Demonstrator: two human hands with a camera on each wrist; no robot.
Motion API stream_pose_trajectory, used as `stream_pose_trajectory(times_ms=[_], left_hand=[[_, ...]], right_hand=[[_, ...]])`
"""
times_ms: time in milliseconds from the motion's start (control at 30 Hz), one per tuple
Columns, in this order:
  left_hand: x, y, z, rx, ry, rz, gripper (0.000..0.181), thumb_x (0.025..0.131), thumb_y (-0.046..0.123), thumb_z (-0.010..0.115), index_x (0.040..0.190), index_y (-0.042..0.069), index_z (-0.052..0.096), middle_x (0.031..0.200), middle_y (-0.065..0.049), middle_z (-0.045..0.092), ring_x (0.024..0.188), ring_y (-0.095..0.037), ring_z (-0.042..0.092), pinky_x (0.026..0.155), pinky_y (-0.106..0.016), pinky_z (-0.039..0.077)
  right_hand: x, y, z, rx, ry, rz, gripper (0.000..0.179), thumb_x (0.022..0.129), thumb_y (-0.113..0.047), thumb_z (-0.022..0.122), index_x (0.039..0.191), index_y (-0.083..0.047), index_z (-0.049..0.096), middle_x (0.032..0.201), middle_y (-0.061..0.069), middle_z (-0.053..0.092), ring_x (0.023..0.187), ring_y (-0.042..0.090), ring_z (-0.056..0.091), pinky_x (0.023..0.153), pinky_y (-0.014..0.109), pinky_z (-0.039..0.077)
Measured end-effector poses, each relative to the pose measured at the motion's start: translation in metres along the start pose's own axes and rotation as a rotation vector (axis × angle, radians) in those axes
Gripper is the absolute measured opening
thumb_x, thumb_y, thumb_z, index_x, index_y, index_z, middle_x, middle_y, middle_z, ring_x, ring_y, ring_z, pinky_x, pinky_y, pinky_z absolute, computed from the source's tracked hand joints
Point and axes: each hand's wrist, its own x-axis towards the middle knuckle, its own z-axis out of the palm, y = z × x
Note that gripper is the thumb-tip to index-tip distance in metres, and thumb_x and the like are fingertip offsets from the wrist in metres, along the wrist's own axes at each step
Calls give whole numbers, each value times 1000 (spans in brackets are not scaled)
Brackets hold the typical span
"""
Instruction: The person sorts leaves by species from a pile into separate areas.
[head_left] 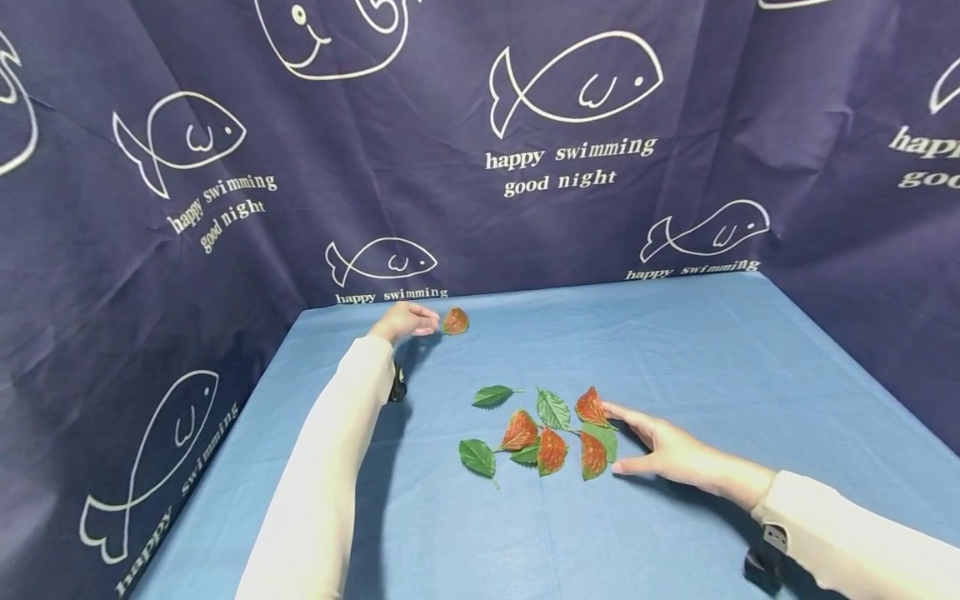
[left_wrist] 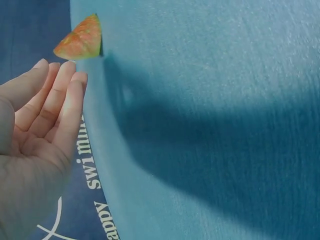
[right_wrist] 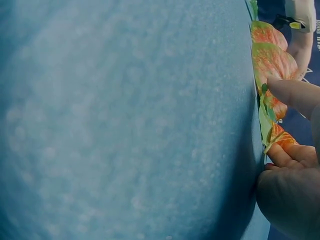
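My left hand is at the far left of the blue table, fingers loosely extended and holding nothing. Just past its fingertips lies a single red-orange leaf, its pointed shape also plain in the left wrist view. My right hand rests low beside the leaf group, thumb and fingers spread apart. Its fingertips are right at the edge of one red leaf, and the thumb tip is close to another red leaf. Under these two, a green leaf is partly covered.
Left of my right hand, more leaves lie together, some overlapping: a red leaf, another red leaf and a green leaf. Separate green leaves lie further left. A dark blue curtain with white fish drawings surrounds the table.
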Motion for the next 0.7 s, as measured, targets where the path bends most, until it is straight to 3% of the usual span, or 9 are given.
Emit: stream_pose_trajectory(times_ms=[133, 300, 700], left_hand=[[-5, 4, -2, -44, -10, 1, 36, 91, -7, 60, 126, -16, 55, 124, -29, 61, 118, -37, 59, 94, -29, 54], [-10, 7, -4, -62, -20, -4, 37, 90, -7, 61, 126, -15, 55, 126, -28, 60, 123, -42, 53, 97, -33, 52], [-10, 4, -7, -141, -44, 32, 37, 94, -5, 56, 130, -14, 51, 137, -30, 51, 130, -42, 48, 108, -42, 44]], right_hand=[[1, 0, 0, -5, 0, 13, 88, 80, -24, 79, 152, -6, 30, 158, 20, 23, 147, 26, 13, 98, -5, 18], [1, -1, 0, 17, -8, -10, 87, 81, -23, 78, 152, -5, 30, 158, 22, 23, 135, -11, 17, 98, -5, 17], [3, 7, 0, 28, -6, -44, 87, 80, -20, 78, 151, -3, 31, 157, 23, 24, 124, -26, 19, 99, -5, 16]])
